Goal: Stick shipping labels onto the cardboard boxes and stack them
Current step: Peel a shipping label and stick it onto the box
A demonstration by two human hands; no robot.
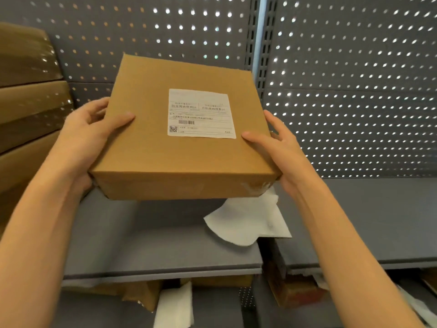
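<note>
Head view, mid-frame: the left hand (94, 129) and right hand (276, 147) grip a flat brown cardboard box (179, 138) by its sides, above the grey metal shelf (153, 233). Its white printed shipping label (201, 113) is on, so stacking seems next, likely onto the brown box pile (28, 102) at left, which the frame crops. Fingers beneath are hidden; label text is unreadable.

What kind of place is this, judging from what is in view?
Probably a stockroom or packing area. Grey metal shelves with perforated back panels, a stack of cardboard boxes at the left, and a box bearing a shipping label all point to that.
</note>
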